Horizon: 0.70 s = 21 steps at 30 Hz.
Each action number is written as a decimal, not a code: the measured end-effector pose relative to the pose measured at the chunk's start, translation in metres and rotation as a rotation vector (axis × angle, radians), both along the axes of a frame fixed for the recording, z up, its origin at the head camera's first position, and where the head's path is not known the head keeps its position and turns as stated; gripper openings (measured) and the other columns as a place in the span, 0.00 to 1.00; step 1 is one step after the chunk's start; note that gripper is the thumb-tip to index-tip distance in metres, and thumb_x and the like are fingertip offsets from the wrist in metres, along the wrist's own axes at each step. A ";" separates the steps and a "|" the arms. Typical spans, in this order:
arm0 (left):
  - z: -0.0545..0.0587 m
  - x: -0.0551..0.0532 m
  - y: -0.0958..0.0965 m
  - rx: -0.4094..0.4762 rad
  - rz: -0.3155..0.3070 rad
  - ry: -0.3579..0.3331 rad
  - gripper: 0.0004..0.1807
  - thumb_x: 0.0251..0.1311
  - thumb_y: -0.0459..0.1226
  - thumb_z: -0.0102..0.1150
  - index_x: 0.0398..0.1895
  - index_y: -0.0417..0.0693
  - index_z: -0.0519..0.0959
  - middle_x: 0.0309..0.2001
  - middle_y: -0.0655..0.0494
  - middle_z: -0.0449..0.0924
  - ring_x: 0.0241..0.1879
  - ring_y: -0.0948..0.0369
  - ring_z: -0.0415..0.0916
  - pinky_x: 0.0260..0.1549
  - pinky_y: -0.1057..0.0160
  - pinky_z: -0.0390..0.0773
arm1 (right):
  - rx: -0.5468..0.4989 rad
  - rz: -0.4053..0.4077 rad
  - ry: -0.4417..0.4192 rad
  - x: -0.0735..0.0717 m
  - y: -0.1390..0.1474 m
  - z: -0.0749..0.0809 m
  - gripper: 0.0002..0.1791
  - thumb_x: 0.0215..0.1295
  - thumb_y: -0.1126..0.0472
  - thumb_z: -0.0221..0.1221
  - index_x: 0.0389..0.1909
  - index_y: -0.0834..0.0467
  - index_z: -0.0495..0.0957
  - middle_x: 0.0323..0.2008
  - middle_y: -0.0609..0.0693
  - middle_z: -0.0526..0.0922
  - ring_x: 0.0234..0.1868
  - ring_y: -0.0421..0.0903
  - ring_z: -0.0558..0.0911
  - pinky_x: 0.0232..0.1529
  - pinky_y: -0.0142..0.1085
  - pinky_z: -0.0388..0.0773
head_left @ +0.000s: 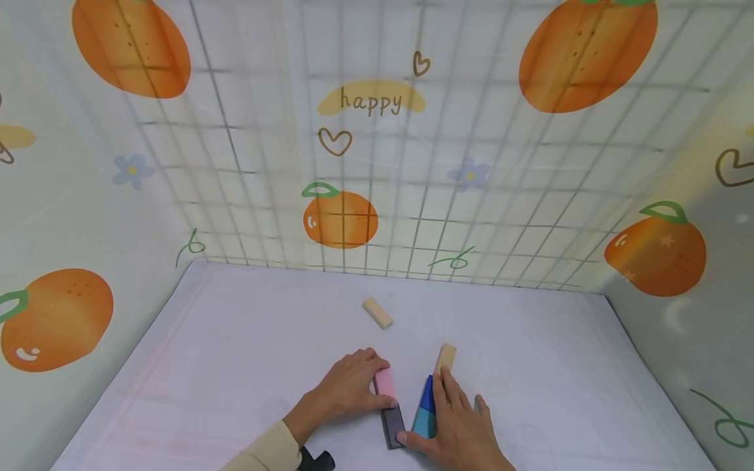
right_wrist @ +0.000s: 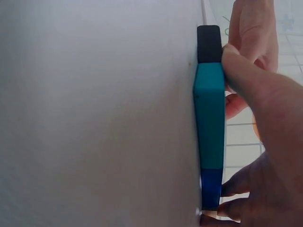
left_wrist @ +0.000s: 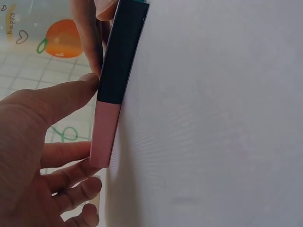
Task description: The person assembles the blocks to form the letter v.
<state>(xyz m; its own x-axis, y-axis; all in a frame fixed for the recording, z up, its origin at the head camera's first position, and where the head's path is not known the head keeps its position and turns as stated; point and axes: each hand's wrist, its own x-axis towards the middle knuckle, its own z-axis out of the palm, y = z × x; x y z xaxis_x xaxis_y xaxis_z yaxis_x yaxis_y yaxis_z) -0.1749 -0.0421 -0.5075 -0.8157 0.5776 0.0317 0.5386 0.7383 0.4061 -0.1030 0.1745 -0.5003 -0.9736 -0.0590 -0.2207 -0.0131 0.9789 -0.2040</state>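
Observation:
In the head view, a pink block [head_left: 385,384] and a dark grey block [head_left: 391,425] lie end to end in a line. My left hand [head_left: 350,386] holds the pink block, its thumb by the seam and its fingers at the far end. A dark blue block [head_left: 427,396] and a teal block [head_left: 423,422] form a second line to the right. Along these lies my right hand [head_left: 462,418], with fingers by the blue block and the thumb touching the dark grey block's near end. A plain wooden block [head_left: 446,358] sits just beyond the right fingertips.
Another wooden block [head_left: 377,313] lies farther back on the white tabletop [head_left: 235,327]. Fabric walls printed with oranges enclose the back and both sides, with a wire grid [head_left: 383,150] showing at the back. A black object [head_left: 317,460] shows under the left sleeve.

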 end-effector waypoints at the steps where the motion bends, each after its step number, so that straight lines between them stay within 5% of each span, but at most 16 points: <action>1: -0.001 -0.001 -0.001 0.004 -0.006 -0.003 0.37 0.55 0.62 0.68 0.61 0.51 0.80 0.54 0.58 0.77 0.52 0.62 0.74 0.53 0.57 0.75 | 0.000 0.000 0.001 0.000 0.000 0.000 0.79 0.35 0.11 0.56 0.77 0.68 0.55 0.76 0.68 0.53 0.71 0.69 0.63 0.62 0.76 0.49; 6: -0.007 -0.005 -0.009 0.042 -0.065 -0.053 0.38 0.56 0.61 0.68 0.67 0.52 0.76 0.58 0.61 0.75 0.54 0.64 0.72 0.55 0.58 0.74 | 0.001 -0.003 -0.001 0.000 0.000 0.000 0.79 0.34 0.11 0.57 0.77 0.68 0.55 0.76 0.68 0.53 0.70 0.69 0.63 0.62 0.76 0.49; 12: 0.001 -0.007 -0.018 0.084 -0.130 -0.137 0.40 0.55 0.55 0.72 0.70 0.52 0.74 0.61 0.61 0.73 0.59 0.65 0.71 0.60 0.59 0.72 | 0.001 -0.011 -0.016 0.000 0.000 0.000 0.79 0.34 0.11 0.57 0.77 0.67 0.55 0.76 0.68 0.53 0.71 0.69 0.63 0.62 0.76 0.48; 21: 0.000 -0.009 -0.017 0.065 -0.122 -0.121 0.37 0.56 0.50 0.74 0.69 0.54 0.75 0.60 0.63 0.74 0.58 0.67 0.72 0.59 0.60 0.72 | 0.018 0.007 0.001 0.001 0.000 0.000 0.79 0.35 0.11 0.56 0.76 0.68 0.57 0.76 0.67 0.54 0.71 0.67 0.63 0.62 0.75 0.50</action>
<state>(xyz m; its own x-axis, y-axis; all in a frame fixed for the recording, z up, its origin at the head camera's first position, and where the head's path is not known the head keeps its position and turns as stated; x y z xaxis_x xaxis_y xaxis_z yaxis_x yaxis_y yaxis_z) -0.1834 -0.0594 -0.5070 -0.7399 0.6723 -0.0215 0.5669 0.6405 0.5181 -0.1023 0.1742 -0.5000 -0.9734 -0.0616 -0.2208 -0.0199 0.9823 -0.1863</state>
